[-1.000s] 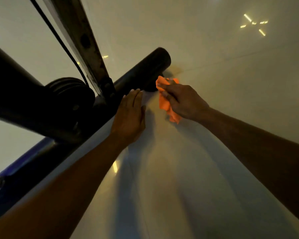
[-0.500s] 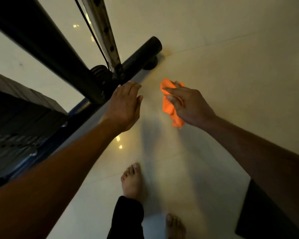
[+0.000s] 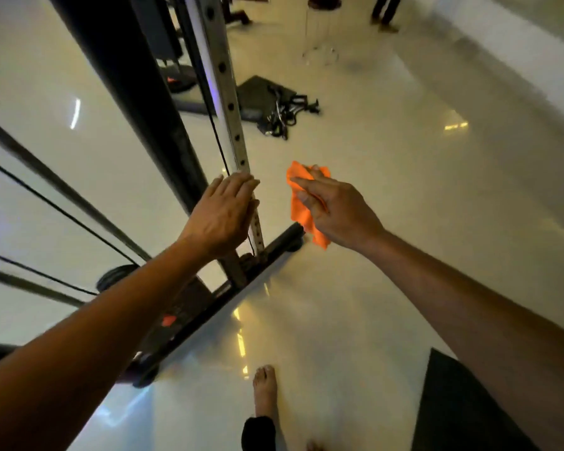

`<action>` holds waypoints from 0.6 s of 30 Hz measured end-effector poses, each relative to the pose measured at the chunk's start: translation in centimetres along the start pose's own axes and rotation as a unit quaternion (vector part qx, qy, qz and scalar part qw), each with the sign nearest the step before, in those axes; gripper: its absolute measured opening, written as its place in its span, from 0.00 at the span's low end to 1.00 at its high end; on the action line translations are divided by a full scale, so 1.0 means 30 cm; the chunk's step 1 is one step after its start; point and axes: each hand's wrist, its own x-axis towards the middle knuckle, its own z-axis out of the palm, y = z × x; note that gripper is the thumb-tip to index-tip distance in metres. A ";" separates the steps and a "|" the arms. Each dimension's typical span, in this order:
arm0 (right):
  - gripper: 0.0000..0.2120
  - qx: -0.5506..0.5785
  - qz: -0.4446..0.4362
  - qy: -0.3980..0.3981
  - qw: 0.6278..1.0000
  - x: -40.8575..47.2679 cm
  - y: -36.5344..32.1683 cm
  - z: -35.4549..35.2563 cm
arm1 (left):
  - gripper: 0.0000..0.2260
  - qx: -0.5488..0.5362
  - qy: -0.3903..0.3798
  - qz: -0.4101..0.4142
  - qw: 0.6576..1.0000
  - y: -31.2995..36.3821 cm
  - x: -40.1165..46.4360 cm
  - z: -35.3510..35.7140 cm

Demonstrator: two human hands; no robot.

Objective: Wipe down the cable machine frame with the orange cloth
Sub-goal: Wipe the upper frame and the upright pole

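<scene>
The floor (image 3: 404,190) is pale and shiny, and lights glint on it. The frame (image 3: 232,131) stands on it at the left: a silver post with a row of holes, a thick black post beside it, a thin black cable, and a black bar low along the floor. A dark mat (image 3: 463,408) lies at the floor's bottom right corner. A pile of black handles (image 3: 287,112) sits on the floor far off, near the top. The left hand (image 3: 223,214) has straight fingers, held flat against the silver post, with the thumb on its other side. The right hand (image 3: 336,211) pinches the cloth (image 3: 302,203) between thumb and fingers. The cloth is bright orange and crumpled. It hangs in the air just right of the post, not touching it. A bare foot (image 3: 266,390) stands near the floor's bottom edge.
</scene>
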 end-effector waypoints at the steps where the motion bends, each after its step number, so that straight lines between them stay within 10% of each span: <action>1: 0.21 -0.004 -0.019 0.009 1.000 0.039 -0.095 -0.102 | 0.24 0.014 0.021 0.005 1.000 0.003 -0.002 -0.149; 18: 0.20 -0.017 -0.352 0.170 0.920 0.495 -1.719 -1.159 | 0.22 0.308 0.307 0.000 0.900 -0.131 -0.379 -2.239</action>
